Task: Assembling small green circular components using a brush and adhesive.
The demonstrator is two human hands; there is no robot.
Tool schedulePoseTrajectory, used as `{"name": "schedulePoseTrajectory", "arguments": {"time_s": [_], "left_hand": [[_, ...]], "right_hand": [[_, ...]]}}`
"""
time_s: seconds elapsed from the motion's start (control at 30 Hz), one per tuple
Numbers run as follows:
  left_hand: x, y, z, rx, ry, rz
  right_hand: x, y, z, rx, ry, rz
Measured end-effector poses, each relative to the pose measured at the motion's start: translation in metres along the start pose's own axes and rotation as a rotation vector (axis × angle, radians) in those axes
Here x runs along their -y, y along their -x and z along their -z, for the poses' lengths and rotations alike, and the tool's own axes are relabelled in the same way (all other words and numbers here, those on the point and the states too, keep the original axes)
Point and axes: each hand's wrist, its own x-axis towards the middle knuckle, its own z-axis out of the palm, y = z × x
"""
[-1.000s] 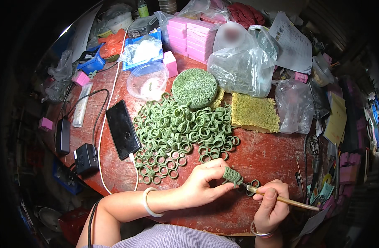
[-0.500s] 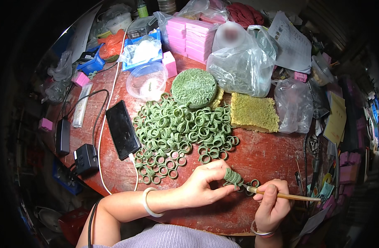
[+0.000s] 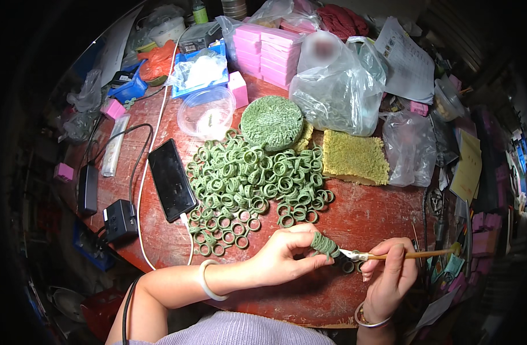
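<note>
My left hand (image 3: 287, 253) is closed near the front of the table, with a ridged green piece (image 3: 325, 245) at its fingertips. Whether that piece is a stack of rings or a wrapping on a finger, I cannot tell. My right hand (image 3: 393, 270) grips a slim wooden-handled knife (image 3: 413, 255). Its pale, short blade points left and meets the right end of the green piece, or nearly so. Below the blade a couple of green rings (image 3: 348, 267) lie on the table. Beyond my left hand spreads a big heap of green rings (image 3: 246, 178).
A round green pad (image 3: 271, 122) and a yellow-green sponge (image 3: 355, 156) lie behind the heap. Left of it is a black phone (image 3: 172, 179) on a white cable. Pink blocks (image 3: 266, 52), a clear bowl (image 3: 206, 113) and plastic bags (image 3: 335, 92) stand farther back on the red table (image 3: 361, 210).
My right hand has moved slightly right and turned, bringing the knife nearly level and showing more of its blade. My left hand stays put with the green piece.
</note>
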Motion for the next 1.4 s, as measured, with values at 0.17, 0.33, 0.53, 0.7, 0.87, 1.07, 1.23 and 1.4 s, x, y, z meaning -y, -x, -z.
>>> {"name": "schedulePoseTrajectory", "arguments": {"time_s": [0.17,0.33,0.53,0.7,0.87,1.07,1.23,1.4], "left_hand": [[0.001,-0.001,0.000,-0.053,0.027,0.000],[-0.001,-0.002,-0.001,-0.113,-0.005,-0.040],[0.000,-0.001,-0.002,-0.151,0.071,0.019],[-0.003,-0.002,0.000,-0.146,-0.004,-0.033],[-0.003,-0.002,0.000,-0.152,-0.034,-0.042],[-0.003,-0.002,0.001,-0.142,-0.042,-0.028],[-0.001,-0.001,0.000,-0.146,-0.043,-0.042],[-0.003,-0.001,0.000,-0.139,-0.017,-0.055]], "right_hand": [[0.000,0.002,0.000,0.070,0.145,0.116],[0.000,0.000,-0.005,0.137,0.192,0.196],[-0.006,0.007,0.002,0.193,0.222,0.252],[-0.008,0.007,0.001,0.221,0.210,0.284],[-0.008,0.007,-0.001,0.219,0.212,0.296],[-0.008,0.006,-0.002,0.214,0.231,0.310],[-0.009,0.005,-0.004,0.212,0.301,0.367],[-0.015,0.002,-0.005,0.227,0.269,0.465]]}}
